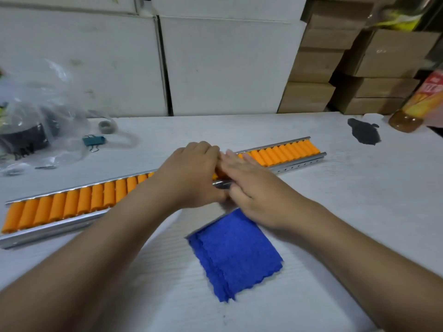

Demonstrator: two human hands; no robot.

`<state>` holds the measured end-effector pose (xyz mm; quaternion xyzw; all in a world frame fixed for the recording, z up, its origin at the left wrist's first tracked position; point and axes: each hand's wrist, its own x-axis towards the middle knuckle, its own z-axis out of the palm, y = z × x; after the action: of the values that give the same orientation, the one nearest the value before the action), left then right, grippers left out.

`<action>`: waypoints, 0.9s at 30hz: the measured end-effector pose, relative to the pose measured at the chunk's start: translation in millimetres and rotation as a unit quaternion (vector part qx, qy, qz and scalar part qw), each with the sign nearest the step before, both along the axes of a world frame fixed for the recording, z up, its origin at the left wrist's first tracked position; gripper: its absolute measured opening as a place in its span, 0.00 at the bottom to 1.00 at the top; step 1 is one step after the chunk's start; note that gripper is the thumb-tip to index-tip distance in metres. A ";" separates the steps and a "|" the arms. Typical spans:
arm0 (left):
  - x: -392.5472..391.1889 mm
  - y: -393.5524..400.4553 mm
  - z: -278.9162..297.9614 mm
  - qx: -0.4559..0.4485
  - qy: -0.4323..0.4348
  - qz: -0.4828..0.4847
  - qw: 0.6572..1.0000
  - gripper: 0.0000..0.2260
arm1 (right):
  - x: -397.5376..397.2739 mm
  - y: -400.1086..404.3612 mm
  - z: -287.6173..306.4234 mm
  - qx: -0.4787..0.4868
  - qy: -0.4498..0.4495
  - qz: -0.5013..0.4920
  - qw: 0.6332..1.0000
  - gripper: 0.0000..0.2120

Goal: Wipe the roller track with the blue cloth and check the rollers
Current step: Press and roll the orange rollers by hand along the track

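Head-worn view, down onto table [335,212]

A clear plastic bag [40,116] with dark contents sits at the left of the white table [335,212], with a teal binder clip [94,140] and a small grey roll of tape [107,127] just beside it. At the far right stand a bottle of amber liquid [418,104] and a dark patch [364,131] on the tabletop. Behind are white boxes [227,65] and stacked brown cartons [347,68].
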<state>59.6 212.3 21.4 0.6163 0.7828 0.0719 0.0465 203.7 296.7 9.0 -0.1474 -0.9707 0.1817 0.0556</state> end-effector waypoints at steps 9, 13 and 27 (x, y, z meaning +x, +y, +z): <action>-3.2 15.8 -0.5 0.006 -0.007 0.040 0.999 0.31 | 28.8 38.6 -14.0 0.056 0.025 -0.087 0.994 0.25; -2.8 16.2 -0.5 0.005 -0.027 0.041 0.999 0.32 | 57.5 77.5 -19.3 0.079 0.029 -0.172 0.982 0.24; -4.4 18.0 -6.2 0.030 -0.060 0.050 0.996 0.31 | 8.6 14.8 -13.0 0.065 0.027 0.000 0.998 0.25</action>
<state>55.1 230.3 15.2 0.5725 0.8056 0.1347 0.0715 212.3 311.5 -3.9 -0.1385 -0.9785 0.1220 0.0916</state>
